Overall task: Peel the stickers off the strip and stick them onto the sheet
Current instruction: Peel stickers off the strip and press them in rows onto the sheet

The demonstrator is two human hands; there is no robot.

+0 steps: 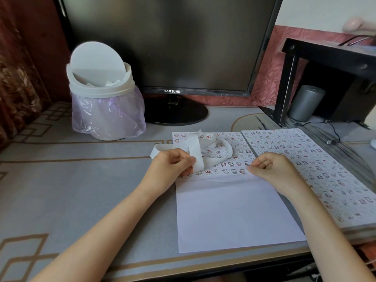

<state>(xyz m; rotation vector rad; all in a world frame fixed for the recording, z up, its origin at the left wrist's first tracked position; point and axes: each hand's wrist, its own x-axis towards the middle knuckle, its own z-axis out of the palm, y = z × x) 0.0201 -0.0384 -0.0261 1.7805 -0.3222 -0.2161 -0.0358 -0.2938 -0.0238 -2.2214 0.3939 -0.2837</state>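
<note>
A white sheet lies on the desk in front of me, its upper half covered with rows of small cartoon stickers and its lower half blank. My left hand pinches a long curled white sticker strip that loops over the sheet's top left. My right hand rests at the right end of the lowest sticker row, fingers curled and fingertips pressed on the paper. Whether a sticker lies under those fingertips is hidden.
A stack of sticker-filled sheets lies to the right. A white swing-lid bin with a purple liner stands at the back left, next to a black monitor. A black shelf with a grey cylinder and cables stands at the back right.
</note>
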